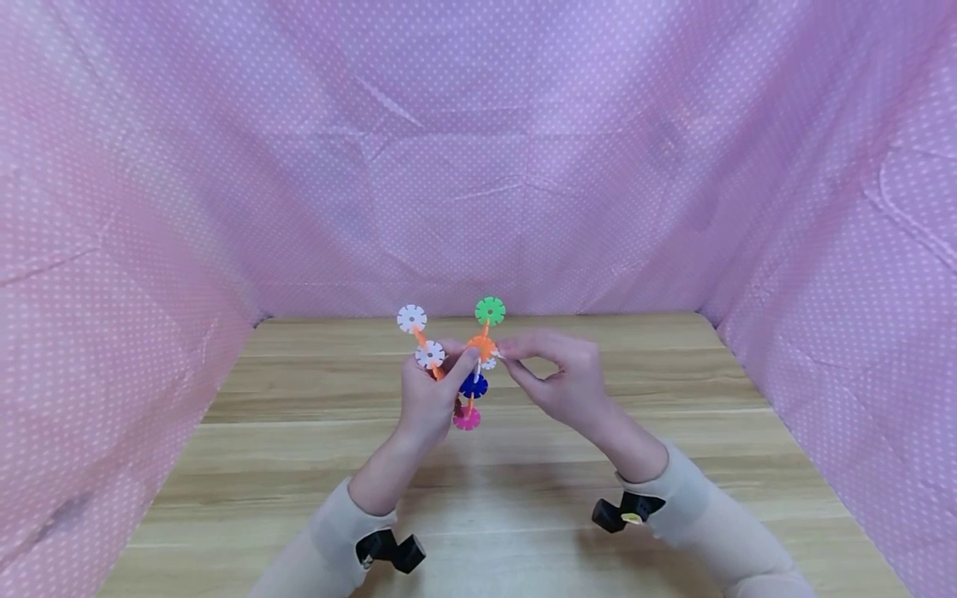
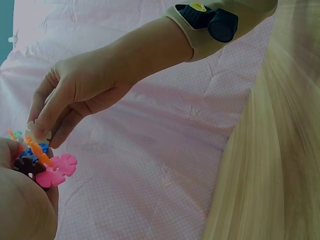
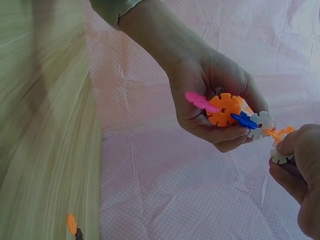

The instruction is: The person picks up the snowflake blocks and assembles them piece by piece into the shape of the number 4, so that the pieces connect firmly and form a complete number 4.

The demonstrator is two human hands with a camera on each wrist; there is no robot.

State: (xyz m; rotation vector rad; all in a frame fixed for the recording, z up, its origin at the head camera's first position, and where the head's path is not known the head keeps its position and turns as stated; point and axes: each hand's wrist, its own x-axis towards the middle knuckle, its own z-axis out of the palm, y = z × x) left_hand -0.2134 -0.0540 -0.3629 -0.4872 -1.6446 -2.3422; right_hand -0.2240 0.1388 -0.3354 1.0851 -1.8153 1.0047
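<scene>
My left hand (image 1: 429,394) grips a chain of notched plastic snowflake discs, held up above the table. It has a green disc (image 1: 489,311) at the top, two white discs at the left, an orange disc (image 1: 482,349) by the thumb, a dark blue disc (image 1: 474,385) below, and a pink disc (image 1: 467,418) lowest. In the left wrist view, a dark brown disc (image 2: 29,166) shows beside the pink one. My right hand (image 1: 564,378) pinches a white disc (image 3: 281,156) between thumb and fingers, against an orange disc of the chain. Fingers partly cover the joint.
A wood-grain table (image 1: 299,465) lies beneath both hands. Pink dotted cloth (image 1: 478,166) hangs at the back and both sides. An orange disc (image 3: 72,224) with a dark brown piece shows at the lower left of the right wrist view.
</scene>
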